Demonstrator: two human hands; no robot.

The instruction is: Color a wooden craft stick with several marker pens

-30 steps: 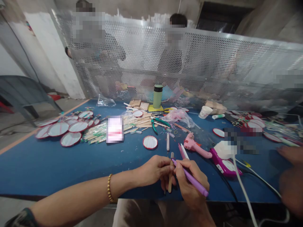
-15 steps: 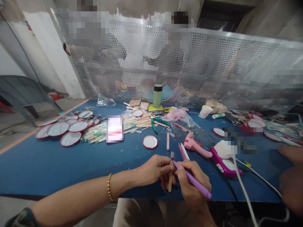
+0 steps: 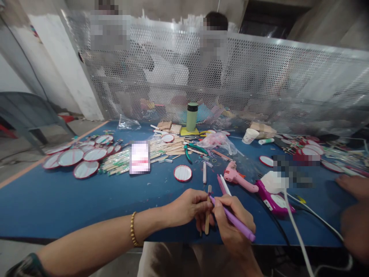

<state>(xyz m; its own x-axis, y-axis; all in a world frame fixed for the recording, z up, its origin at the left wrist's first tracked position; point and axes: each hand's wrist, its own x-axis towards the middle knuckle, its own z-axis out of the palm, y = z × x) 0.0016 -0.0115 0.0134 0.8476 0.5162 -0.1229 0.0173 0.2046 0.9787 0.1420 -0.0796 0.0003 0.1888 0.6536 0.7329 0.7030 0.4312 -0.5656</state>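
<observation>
Between the fingers of my left hand (image 3: 188, 207) is a wooden craft stick (image 3: 207, 221), held upright near the table's front edge. A dark purple mark shows near its upper end. My right hand (image 3: 235, 223) grips a purple marker pen (image 3: 239, 224) whose tip touches the stick or sits very close to it. Just beyond my hands lie a pink-purple pen (image 3: 221, 184) and a white pen (image 3: 225, 184), partly hidden by my right hand. A round white disc with a red rim (image 3: 183, 173) rests flat ahead of my left hand.
A pink glue gun (image 3: 238, 177) lies to the right beside a magenta box (image 3: 275, 202) with cables. Green-handled pliers (image 3: 188, 154), loose sticks (image 3: 167, 150), a phone (image 3: 140, 157) and a green bottle (image 3: 191, 117) are farther back. Another person's hand (image 3: 353, 186) is at the right edge.
My right hand and the purple marker have shifted slightly left and down along the stick. My left hand and the craft stick stay in place.
</observation>
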